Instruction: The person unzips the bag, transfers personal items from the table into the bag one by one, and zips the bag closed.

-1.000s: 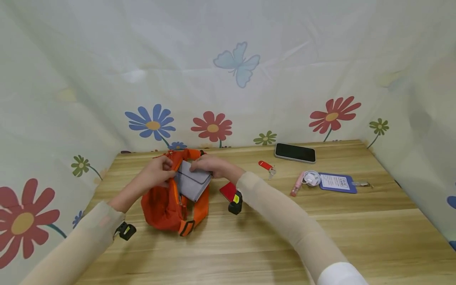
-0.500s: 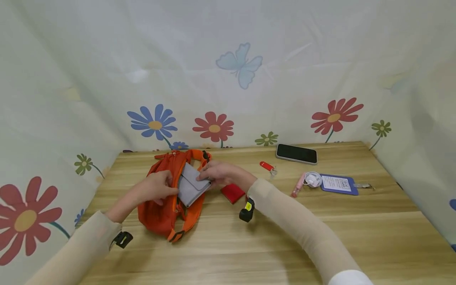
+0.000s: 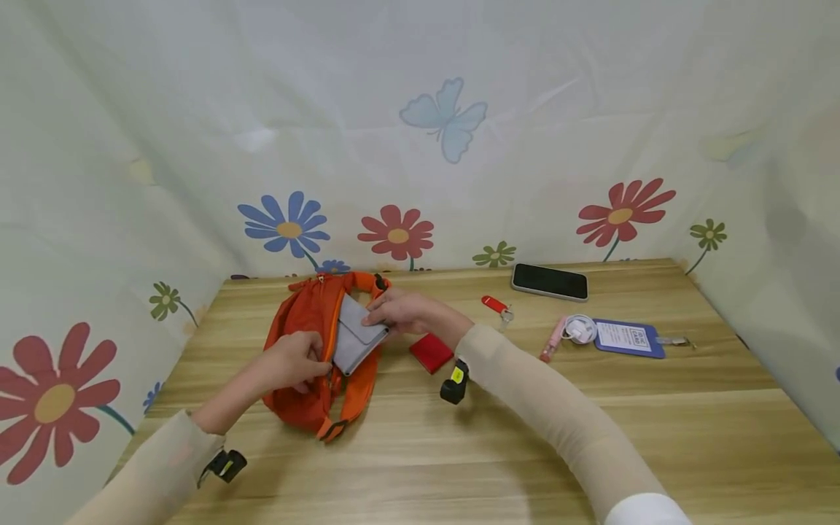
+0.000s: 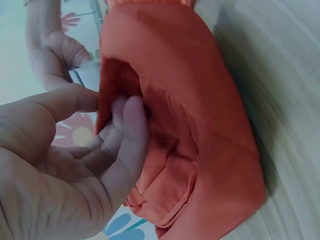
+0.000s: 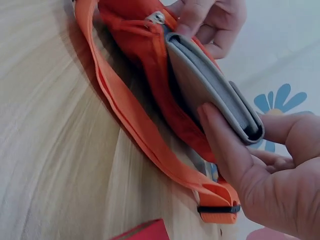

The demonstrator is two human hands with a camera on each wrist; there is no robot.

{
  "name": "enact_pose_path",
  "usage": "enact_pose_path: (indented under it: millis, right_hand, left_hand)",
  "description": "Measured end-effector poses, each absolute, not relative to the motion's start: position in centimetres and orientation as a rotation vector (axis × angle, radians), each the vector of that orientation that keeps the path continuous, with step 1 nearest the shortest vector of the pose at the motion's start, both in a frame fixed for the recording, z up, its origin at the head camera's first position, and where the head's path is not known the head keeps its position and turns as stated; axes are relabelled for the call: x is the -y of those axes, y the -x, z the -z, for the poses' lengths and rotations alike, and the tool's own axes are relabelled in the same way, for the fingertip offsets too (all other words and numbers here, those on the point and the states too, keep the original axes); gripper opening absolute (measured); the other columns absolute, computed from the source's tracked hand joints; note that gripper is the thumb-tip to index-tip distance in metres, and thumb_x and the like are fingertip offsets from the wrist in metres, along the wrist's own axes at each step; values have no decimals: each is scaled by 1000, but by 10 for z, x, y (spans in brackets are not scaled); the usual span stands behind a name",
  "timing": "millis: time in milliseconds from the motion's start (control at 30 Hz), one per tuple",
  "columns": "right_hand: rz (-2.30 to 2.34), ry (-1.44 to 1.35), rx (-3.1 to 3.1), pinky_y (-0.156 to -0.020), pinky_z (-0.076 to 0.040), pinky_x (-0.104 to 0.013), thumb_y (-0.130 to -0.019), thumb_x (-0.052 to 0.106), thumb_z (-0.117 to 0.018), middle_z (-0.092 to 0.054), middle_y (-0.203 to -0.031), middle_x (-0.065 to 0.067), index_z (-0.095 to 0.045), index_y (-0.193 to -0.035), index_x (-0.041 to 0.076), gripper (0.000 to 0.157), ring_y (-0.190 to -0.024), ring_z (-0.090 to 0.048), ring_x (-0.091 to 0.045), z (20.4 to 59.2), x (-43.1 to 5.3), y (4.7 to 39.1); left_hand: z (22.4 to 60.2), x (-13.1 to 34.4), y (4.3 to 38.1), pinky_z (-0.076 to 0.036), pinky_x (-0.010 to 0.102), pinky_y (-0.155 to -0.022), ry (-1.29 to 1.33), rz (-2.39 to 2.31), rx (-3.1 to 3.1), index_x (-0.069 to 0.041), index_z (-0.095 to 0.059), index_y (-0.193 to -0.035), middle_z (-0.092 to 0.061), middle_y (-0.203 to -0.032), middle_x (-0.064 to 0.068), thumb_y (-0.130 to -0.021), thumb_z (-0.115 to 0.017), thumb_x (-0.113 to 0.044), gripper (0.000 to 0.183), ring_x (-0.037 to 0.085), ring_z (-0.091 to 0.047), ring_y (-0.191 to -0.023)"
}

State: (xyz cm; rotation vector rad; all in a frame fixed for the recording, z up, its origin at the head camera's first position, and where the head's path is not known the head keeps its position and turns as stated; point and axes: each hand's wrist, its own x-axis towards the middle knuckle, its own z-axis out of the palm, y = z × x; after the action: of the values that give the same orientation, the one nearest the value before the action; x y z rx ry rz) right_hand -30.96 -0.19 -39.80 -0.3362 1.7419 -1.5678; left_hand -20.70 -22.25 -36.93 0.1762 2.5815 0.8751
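An orange waist bag [image 3: 295,321] lies at the left of the table, its zipped opening facing right. My left hand [image 3: 292,361] pinches the edge of that opening; in the left wrist view its thumb [image 4: 75,100] and curled fingers have the orange fabric between them. My right hand [image 3: 407,310] grips a grey folding wallet [image 3: 357,335] by its outer end. Seen from the right wrist, the wallet [image 5: 200,82] sits partly inside the opening, fingers below and thumb on the other side. Its inner end is hidden in the bag.
A red card holder [image 3: 431,353] lies under the right forearm. Farther right are a red-tagged key [image 3: 495,305], a phone [image 3: 550,282], a pink tube [image 3: 555,340], a coiled white cable [image 3: 580,329] and a blue badge holder [image 3: 630,339]. A flowered curtain [image 3: 538,168] stands behind.
My left hand has slid down along the bag's opening toward me. The bag has turned slightly, and the wallet has tilted with my right hand. The red card holder shows more fully.
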Motion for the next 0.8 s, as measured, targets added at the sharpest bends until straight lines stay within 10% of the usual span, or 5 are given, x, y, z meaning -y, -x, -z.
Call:
enact_pose_path:
  millis: [500,800]
  right_hand:
    - [1658,263,-1856,-80,-60,-34,-99,6,-66,-65,-91,-9,-61,-134,-6,38,-74,-65,-16,399,8,304]
    - [1537,452,-2200,-76,-59,-42,-100,8,-63,-56,-67,-5,-68,-82,-3,21,-61,-57,-14,400,20,293]
  left_hand:
    - [380,219,194,-35,26,-50,-287,-515,-2842,-10,-54,-72,-47,-58,-1,-88,-80,-26,35,14,-48,-51]
    - [379,215,195,-51,30,-50,-212,-748,-2761,-6,-59,-79,-53,-59,3,-91,-77,-16,24,16,-60,-49]
